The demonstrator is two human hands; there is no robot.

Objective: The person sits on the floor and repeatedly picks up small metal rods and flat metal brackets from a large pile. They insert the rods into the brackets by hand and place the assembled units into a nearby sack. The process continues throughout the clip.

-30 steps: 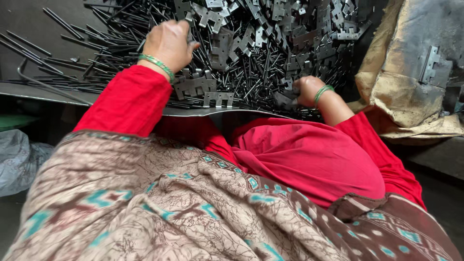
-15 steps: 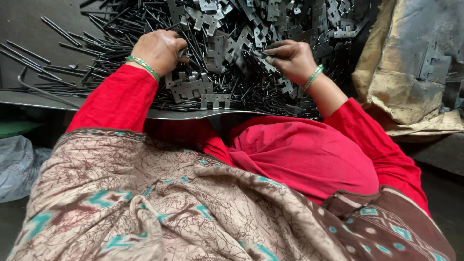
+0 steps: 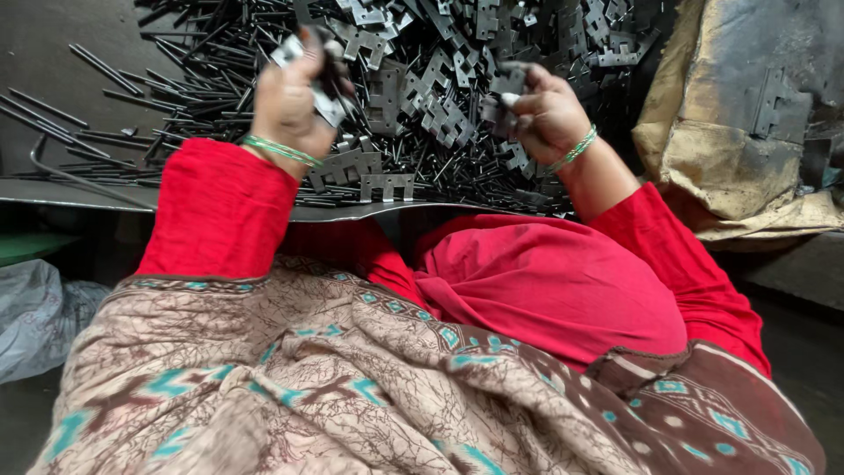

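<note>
My left hand (image 3: 288,105) is raised over the heap and closed around a grey metal hinge leaf (image 3: 327,104) that sticks out past my fingers. My right hand (image 3: 549,114) is lifted at the same height, its fingers pinching another hinge leaf (image 3: 508,84). Both wrists wear green bangles and red sleeves. Under the hands lies a big pile of hinge leaves (image 3: 440,105) mixed with thin dark metal pins (image 3: 176,97).
The pile rests on a dark metal tray (image 3: 79,195) whose front edge runs just before my lap. A worn tan sack (image 3: 738,132) with more metal parts stands at the right. A grey plastic bag (image 3: 35,317) lies low at the left.
Both hands have come up off the pile and drawn toward each other, each holding a hinge leaf; a second ago the right hand was low at the tray's edge.
</note>
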